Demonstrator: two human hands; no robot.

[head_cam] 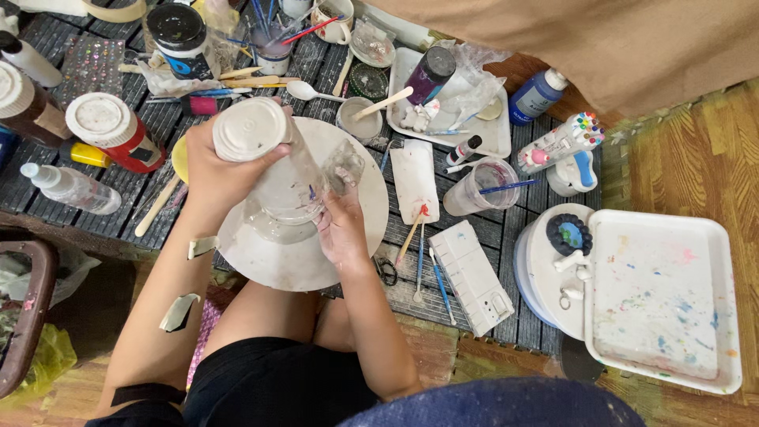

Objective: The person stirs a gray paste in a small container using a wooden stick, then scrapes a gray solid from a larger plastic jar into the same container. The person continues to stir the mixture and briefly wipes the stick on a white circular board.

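The clear jar (pixel 288 178) with a white lid (pixel 250 129) is tilted on its side over a round white board (pixel 356 229), smeared with white paint inside, lid end pointing up-left, gripped at both ends.

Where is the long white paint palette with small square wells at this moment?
In the head view, the white palette lies right of the right hand, on the dark slatted surface, between the brushes and the round white lid.

We see bare forearms with no sleeves, and two pale scraps of tape stuck along the left forearm (pixel 170 292). A black band wraps that arm near the elbow. Black shorts cover the lap, knees bare. The left hand (pixel 212 170) and right hand (pixel 341 229) wear no gloves.
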